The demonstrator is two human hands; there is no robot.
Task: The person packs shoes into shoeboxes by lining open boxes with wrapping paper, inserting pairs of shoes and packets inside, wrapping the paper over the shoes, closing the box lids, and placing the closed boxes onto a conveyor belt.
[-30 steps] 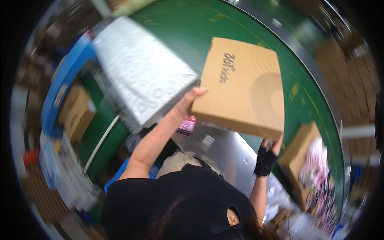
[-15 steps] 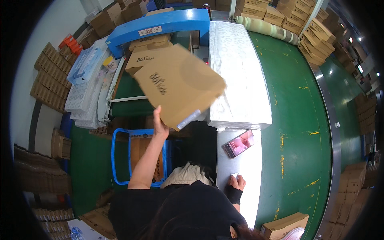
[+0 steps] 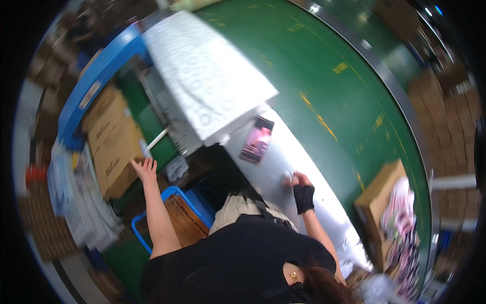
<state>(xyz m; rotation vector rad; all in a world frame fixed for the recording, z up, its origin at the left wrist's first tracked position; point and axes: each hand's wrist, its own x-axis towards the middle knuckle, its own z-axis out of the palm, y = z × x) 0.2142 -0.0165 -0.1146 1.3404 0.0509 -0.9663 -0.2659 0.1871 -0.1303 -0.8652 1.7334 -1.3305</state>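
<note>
The left hand is stretched out to the person's left, fingers spread and holding nothing, its fingertips at or just off the near corner of the box, a flat brown carton lying on a stack of like cartons under the blue frame; whether they touch is blurred. The right hand, in a black fingerless glove, rests on the white tabletop near its right edge, fingers curled; whether they pinch something small cannot be told. A phone lies on the tabletop by its far end, beside the white slab. A blue cart stands below the left arm. Judgement: to finish well, the box should sit square on its stack, edges flush, before the open hand leaves it, with the right hand bracing on the tabletop. Against the frame half a second ago, the box is no longer held aloft on the left hand; it now lies on the stack, and the hand is empty.
</note>
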